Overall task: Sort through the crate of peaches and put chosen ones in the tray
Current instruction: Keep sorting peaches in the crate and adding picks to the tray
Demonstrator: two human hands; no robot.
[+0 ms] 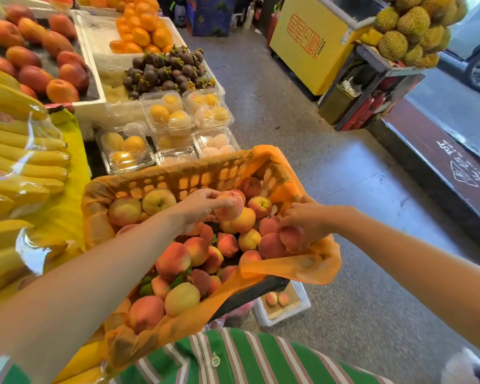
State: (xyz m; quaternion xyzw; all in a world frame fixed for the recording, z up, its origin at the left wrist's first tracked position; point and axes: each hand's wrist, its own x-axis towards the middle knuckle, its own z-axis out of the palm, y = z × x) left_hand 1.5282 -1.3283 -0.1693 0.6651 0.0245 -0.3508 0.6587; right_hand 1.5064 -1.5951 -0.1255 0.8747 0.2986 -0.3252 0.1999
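The fingers [219, 194] of your left hand [200, 207] curl round a peach [230, 210] over the crate [178, 173]; your right hand [306, 220] grips a second peach [291, 237] at its rim. They are likely soft and bruise easily, so cup them, don't squeeze

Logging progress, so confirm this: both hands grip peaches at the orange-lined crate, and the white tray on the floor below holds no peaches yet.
Not quite. The head view shows the white tray already holding two peaches. The rest stands: the left hand and the right hand each grip a peach at the orange-lined crate.
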